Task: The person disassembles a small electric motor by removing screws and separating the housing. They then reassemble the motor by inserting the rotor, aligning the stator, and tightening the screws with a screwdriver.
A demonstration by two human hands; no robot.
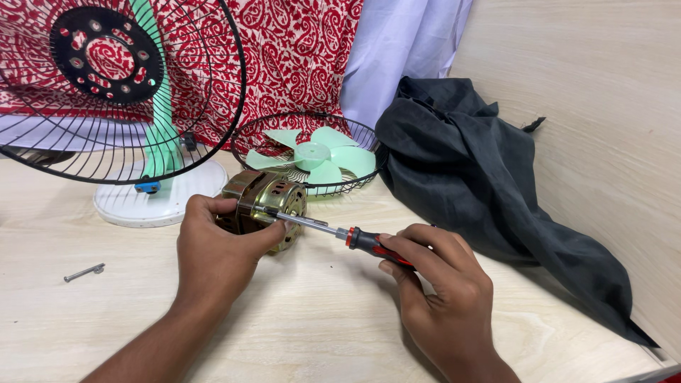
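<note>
Left hand (213, 248) clamped the brass-coloured fan motor (264, 206) at frame centre-left. Right hand (440, 284) gripped the red-black screwdriver (355, 237), shaft running up-left, tip on the motor's right face; 1 loose bolt (84, 272) lay far left.

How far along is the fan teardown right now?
Done: green blade lies in a loose grille, and the motor is off the stand; one bolt lies on the table. In hand: left hand steadies the motor, right hand drives a screwdriver into it. Left: motor casing looks closed.
</note>
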